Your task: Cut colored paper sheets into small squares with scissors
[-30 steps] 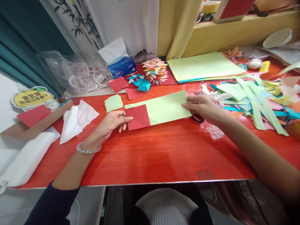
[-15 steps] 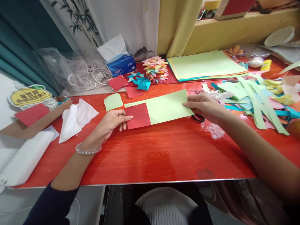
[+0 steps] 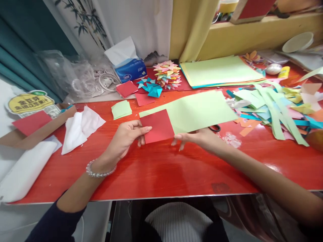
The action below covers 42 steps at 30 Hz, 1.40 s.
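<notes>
My left hand pinches the left end of a long light green paper strip together with a red paper square. The square lies over the strip's left part, and my thumb presses on its left edge. Under the strip's lower edge, close to the square's lower right corner, is my right hand. Its thumb and fingers are apart and the palm is partly hidden by the strip. The strip's right end is free. Black scissor handles peek out behind my right hand.
A stack of small green squares sits behind my left hand. Farther back are red squares, blue folded pieces, a tissue pack and large paper sheets. Paper scraps pile up at right; crumpled tissue lies left.
My right hand has let go of the strip's right end and moved left along its lower edge to the red square's corner. My left hand, with strip and square, has shifted slightly right.
</notes>
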Each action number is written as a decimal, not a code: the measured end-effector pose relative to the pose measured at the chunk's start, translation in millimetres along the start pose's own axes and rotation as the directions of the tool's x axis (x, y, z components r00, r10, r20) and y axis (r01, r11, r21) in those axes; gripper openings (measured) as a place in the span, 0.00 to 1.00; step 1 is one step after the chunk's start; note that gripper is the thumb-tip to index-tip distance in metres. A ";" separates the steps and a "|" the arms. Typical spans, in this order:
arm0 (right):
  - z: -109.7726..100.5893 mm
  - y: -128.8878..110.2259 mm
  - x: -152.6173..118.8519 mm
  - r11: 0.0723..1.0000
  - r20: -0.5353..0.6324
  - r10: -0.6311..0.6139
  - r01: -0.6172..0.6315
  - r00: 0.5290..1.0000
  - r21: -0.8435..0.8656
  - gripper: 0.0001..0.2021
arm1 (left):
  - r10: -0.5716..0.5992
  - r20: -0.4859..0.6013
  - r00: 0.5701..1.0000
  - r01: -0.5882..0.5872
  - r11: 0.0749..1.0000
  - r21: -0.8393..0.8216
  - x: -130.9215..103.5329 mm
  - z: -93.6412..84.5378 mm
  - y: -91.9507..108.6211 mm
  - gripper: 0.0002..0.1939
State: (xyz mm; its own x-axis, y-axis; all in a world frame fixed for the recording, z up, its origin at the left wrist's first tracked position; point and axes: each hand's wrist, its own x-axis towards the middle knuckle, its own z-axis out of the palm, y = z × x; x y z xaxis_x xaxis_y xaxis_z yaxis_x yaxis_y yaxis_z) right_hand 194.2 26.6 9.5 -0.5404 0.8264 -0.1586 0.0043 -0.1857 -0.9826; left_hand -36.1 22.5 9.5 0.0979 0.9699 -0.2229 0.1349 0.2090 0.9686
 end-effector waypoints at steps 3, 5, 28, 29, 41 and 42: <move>11.7 7.8 2.9 0.995 -0.054 0.050 -0.045 0.997 0.085 0.08 | -0.016 0.041 0.999 0.017 1.000 -0.017 -0.4 3.8 -3.5 0.11; 12.0 12.6 3.6 0.989 -0.064 0.074 -0.065 0.995 0.134 0.09 | -0.027 0.051 0.998 0.029 0.999 -0.026 -0.9 5.2 -4.2 0.12; 8.1 16.7 5.4 0.980 -0.032 0.048 -0.041 0.998 0.195 0.11 | -0.019 0.045 0.999 0.020 0.999 -0.039 -5.0 9.3 -2.4 0.12; 7.9 16.6 5.3 0.980 -0.025 0.050 -0.044 0.998 0.195 0.11 | -0.018 0.051 0.999 0.021 0.998 -0.051 -5.0 9.4 -2.5 0.12; 6.3 21.0 5.4 0.976 -0.022 0.080 -0.074 0.997 0.205 0.10 | -0.021 0.069 0.997 0.025 0.999 -0.047 -5.4 9.2 -2.4 0.11; 6.4 20.9 5.4 0.976 -0.024 0.083 -0.076 0.996 0.205 0.10 | -0.026 0.072 0.997 0.029 0.999 -0.046 -5.2 9.0 -2.4 0.11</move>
State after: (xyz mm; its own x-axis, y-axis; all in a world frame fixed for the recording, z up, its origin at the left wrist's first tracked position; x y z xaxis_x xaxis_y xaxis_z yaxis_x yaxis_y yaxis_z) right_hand 186.0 23.8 -11.3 -0.5179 0.8206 -0.2416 -0.1268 -0.3530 -0.9270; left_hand -28.1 15.8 7.3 0.1655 0.9527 -0.2550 0.0925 0.2424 0.9658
